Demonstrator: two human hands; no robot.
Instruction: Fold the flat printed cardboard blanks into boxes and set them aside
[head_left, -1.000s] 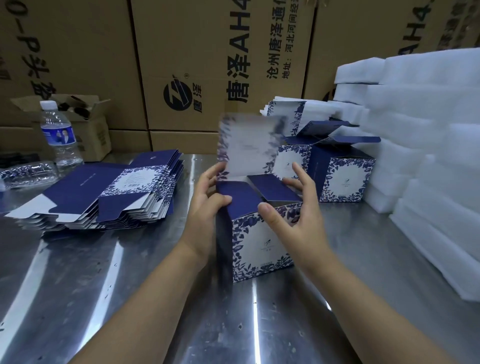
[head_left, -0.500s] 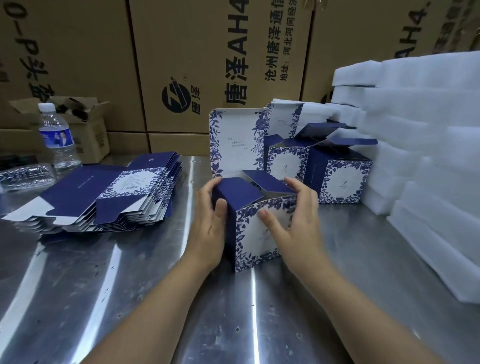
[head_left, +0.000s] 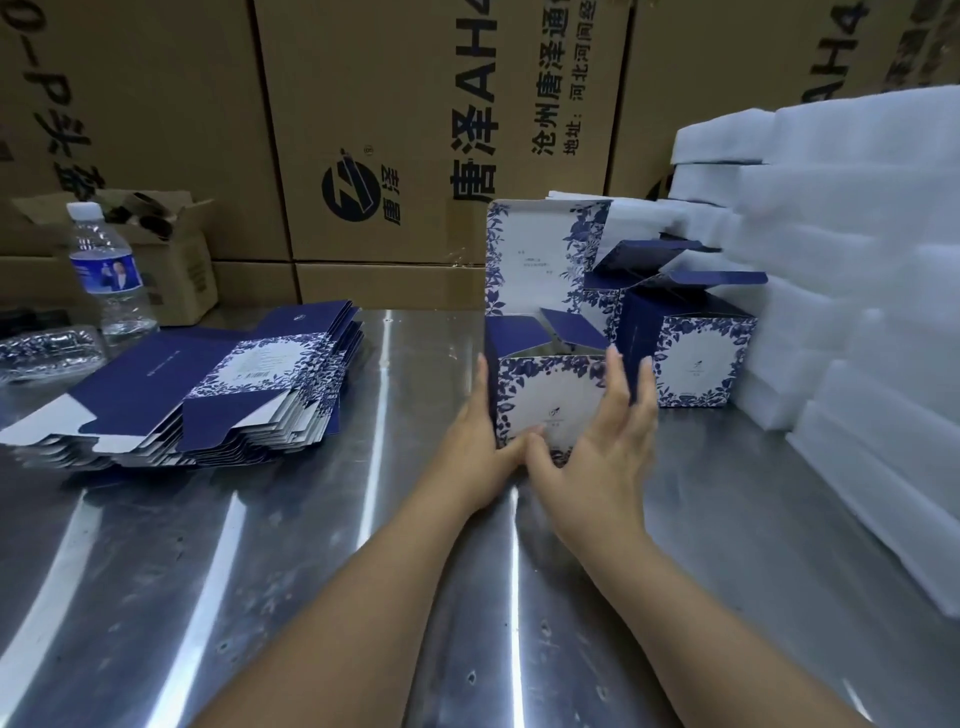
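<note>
A blue-and-white floral box (head_left: 545, 389) stands upright on the steel table (head_left: 249, 582), its tall lid flap raised and two dark blue inner flaps half folded over the opening. My left hand (head_left: 475, 447) lies flat along the box's left side, thumb across the lower front. My right hand (head_left: 597, 457) presses the front and right edge with straight, spread fingers. A stack of flat printed blanks (head_left: 218, 384) lies to the left. Two folded boxes (head_left: 696, 358) with open lids stand just behind and right of the box.
White foam slabs (head_left: 857, 322) are piled along the right side. Large brown cartons (head_left: 415, 130) wall off the back. At far left are a water bottle (head_left: 106, 270), a small open carton (head_left: 179, 260) and a clear plastic tray (head_left: 41, 348).
The box has been set down and slid away from me toward the folded boxes. Both hands moved from its top flaps down to its sides and front.
</note>
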